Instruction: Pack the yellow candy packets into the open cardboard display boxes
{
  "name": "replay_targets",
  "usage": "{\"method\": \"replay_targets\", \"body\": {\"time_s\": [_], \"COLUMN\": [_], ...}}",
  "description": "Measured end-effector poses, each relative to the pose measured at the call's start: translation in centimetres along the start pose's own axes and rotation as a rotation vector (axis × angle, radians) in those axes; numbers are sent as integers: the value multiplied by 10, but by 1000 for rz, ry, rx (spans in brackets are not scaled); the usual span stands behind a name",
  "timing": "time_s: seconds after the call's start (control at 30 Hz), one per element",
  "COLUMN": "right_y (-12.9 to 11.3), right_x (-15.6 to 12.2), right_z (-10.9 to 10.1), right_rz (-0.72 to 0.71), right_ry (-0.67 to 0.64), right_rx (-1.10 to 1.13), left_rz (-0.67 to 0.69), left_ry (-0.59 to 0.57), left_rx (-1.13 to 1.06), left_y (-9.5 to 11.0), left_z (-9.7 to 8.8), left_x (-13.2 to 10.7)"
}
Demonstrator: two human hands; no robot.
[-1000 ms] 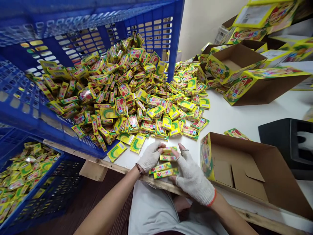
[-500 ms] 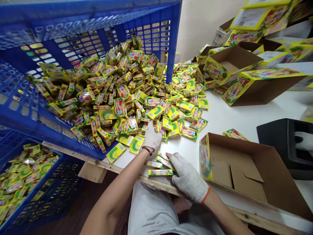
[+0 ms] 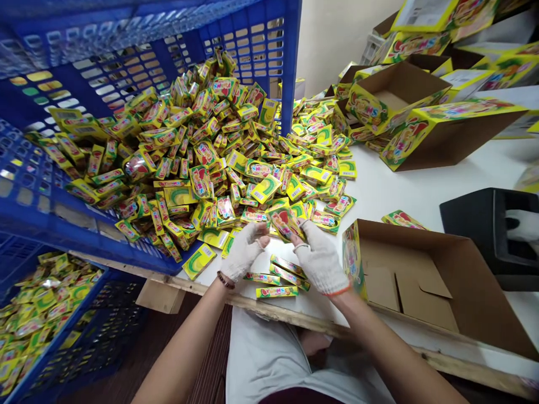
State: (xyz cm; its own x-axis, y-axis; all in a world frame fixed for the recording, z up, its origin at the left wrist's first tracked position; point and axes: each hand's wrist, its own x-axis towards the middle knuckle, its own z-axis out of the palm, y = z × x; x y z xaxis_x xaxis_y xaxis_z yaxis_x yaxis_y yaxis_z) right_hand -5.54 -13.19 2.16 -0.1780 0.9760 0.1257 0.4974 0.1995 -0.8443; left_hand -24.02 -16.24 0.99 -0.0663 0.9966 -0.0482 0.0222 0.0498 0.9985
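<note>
In the head view my right hand [image 3: 322, 255], in a white knit glove with bare fingertips, grips a small yellow-green crayon box [image 3: 284, 223] between thumb and fingers. My left hand [image 3: 245, 251], gloved the same way, is just left of that box with its fingers curved and apart, holding nothing visible. Below and between the hands, several crayon boxes [image 3: 277, 292] lie on their narrow sides on the white tabletop. Ahead of both hands is a large heap of crayon boxes [image 3: 202, 151], spilling out of a tipped blue plastic crate [image 3: 290, 67].
An open cardboard carton [image 3: 475, 292] stands to the right, with a black holder [image 3: 467, 224] beyond it. More printed cartons [image 3: 446, 132] are stacked at the back right. At lower left, another blue crate [image 3: 90, 292] is full of boxes. A wooden edge [image 3: 189, 285] borders the table.
My right hand has risen from the row of boxes and now has hold of a crayon box from the heap area. My left hand has drawn back leftward from the heap.
</note>
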Motion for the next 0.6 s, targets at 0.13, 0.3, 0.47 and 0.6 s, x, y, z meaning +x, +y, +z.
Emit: {"method": "replay_targets", "body": {"time_s": [0.13,0.3,0.47,0.6], "right_y": [23,50,64,64], "right_x": [-29,-70,-82,-77], "right_z": [-12,-1,1,5], "right_rz": [-83,-167,-448,-446], "right_ry": [-90,-280,-304,-298], "right_rx": [-232,66,-106,-237], "left_rz": [-60,-80,-160,-123], "left_ry": [222,248,51,31], "left_rx": [8,-113,-75,3], "left_y": [-22,-48,-41,-40], "left_z": [-2,31,43,45], "left_x": [-36,-45,-40,-45]}}
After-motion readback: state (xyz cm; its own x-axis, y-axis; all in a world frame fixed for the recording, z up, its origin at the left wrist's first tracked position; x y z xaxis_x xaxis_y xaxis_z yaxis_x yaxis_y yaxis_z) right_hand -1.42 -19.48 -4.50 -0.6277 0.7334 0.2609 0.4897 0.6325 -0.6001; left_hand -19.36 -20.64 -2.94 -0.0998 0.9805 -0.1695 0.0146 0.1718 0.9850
